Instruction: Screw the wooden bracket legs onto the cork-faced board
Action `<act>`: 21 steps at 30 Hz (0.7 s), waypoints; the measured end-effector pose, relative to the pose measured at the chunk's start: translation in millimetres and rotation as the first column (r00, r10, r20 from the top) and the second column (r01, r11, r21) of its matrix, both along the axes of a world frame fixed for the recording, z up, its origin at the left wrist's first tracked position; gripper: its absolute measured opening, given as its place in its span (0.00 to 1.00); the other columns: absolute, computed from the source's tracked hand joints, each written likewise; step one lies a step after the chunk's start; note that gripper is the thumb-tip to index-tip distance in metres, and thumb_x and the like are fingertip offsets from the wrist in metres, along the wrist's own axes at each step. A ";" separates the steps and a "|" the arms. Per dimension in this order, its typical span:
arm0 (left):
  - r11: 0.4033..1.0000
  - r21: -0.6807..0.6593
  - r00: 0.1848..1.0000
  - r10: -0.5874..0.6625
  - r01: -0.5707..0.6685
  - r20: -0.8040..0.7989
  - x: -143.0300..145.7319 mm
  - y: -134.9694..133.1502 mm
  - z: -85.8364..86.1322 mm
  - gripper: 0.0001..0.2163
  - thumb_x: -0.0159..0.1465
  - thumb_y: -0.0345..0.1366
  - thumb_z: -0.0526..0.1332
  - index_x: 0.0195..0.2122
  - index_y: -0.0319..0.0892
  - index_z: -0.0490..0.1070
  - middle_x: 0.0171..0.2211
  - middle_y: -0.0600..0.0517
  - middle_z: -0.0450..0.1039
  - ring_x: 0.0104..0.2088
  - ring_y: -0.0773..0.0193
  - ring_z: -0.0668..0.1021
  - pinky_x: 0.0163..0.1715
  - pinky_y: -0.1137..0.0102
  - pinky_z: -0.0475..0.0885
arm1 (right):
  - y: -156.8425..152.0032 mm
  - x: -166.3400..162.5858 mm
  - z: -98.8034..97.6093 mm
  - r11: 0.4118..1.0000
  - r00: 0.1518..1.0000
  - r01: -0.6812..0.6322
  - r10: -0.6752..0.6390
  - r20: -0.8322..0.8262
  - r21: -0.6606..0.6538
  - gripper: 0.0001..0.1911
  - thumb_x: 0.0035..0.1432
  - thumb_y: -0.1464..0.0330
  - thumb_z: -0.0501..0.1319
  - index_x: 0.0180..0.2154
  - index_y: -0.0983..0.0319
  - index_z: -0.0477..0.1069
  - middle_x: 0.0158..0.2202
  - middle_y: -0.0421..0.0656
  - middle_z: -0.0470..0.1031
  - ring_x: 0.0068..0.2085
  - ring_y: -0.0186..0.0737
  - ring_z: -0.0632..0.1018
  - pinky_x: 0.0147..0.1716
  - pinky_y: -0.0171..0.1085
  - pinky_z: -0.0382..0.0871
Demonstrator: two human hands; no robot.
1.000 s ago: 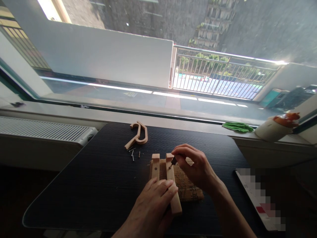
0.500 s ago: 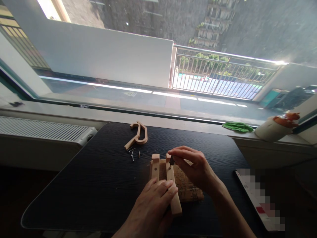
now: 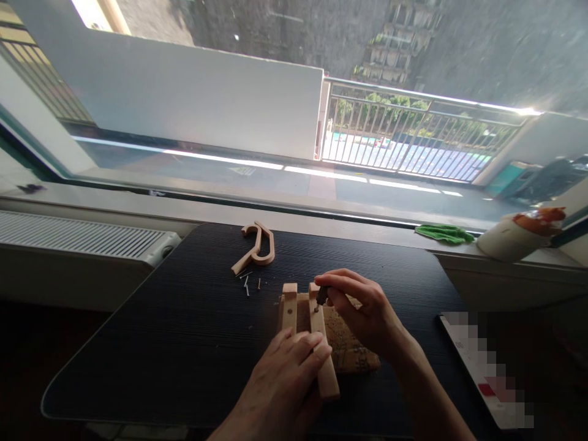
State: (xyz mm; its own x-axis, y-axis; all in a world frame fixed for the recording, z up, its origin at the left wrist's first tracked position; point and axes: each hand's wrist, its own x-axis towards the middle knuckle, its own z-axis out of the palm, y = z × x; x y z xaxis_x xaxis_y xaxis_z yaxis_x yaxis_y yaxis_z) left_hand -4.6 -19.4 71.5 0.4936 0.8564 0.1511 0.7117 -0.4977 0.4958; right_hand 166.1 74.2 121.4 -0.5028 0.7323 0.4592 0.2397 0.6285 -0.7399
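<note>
My left hand (image 3: 285, 380) lies flat with its fingers pressed on a wooden assembly (image 3: 321, 343) of two parallel slats over a patterned board on the black table (image 3: 160, 343). My right hand (image 3: 362, 309) pinches a small dark tool (image 3: 321, 296) upright over a screw near the far end of the right slat (image 3: 316, 318). The left slat (image 3: 288, 309) lies beside it. Several loose screws (image 3: 248, 283) sit just left of the slats. A curved wooden piece (image 3: 257, 248) rests farther back.
A window sill runs behind the table, with a green cloth (image 3: 443, 233) and a white pot (image 3: 505, 239) on its right. A radiator (image 3: 78, 236) stands at the left. A paper sheet (image 3: 487, 373) lies at the table's right edge.
My right hand has shifted its fingers slightly on the small tool over the slat. The view has tilted a little. My left hand has stayed on the wood.
</note>
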 end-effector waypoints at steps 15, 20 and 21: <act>1.000 0.015 0.999 -0.025 0.025 -0.034 -4.4 -1.8 -7.3 0.28 0.56 0.27 0.58 0.58 0.49 0.57 0.58 0.51 0.63 0.57 0.56 0.66 0.59 0.50 0.58 | 2.1 -1.8 -3.3 0.999 0.999 0.046 -0.046 -0.023 -0.012 0.11 0.60 0.71 0.59 0.44 0.59 0.74 0.39 0.42 0.74 0.38 0.35 0.76 0.37 0.34 0.71; 1.000 0.003 0.999 -0.017 0.017 -0.036 -4.4 -2.3 -6.7 0.29 0.55 0.27 0.58 0.58 0.50 0.57 0.59 0.52 0.63 0.57 0.56 0.66 0.59 0.49 0.57 | 1.8 -3.8 -1.6 0.998 0.997 0.063 -0.063 -0.042 -0.016 0.10 0.58 0.71 0.60 0.43 0.60 0.73 0.38 0.42 0.74 0.36 0.35 0.76 0.36 0.34 0.72; 1.000 0.004 0.999 -0.019 0.019 -0.034 -4.2 -2.5 -6.4 0.29 0.55 0.27 0.58 0.58 0.50 0.57 0.59 0.52 0.63 0.57 0.56 0.66 0.59 0.49 0.57 | 1.5 -4.1 -1.4 0.998 0.997 0.067 -0.067 -0.043 -0.019 0.10 0.58 0.71 0.60 0.42 0.60 0.73 0.38 0.42 0.74 0.36 0.35 0.76 0.35 0.34 0.72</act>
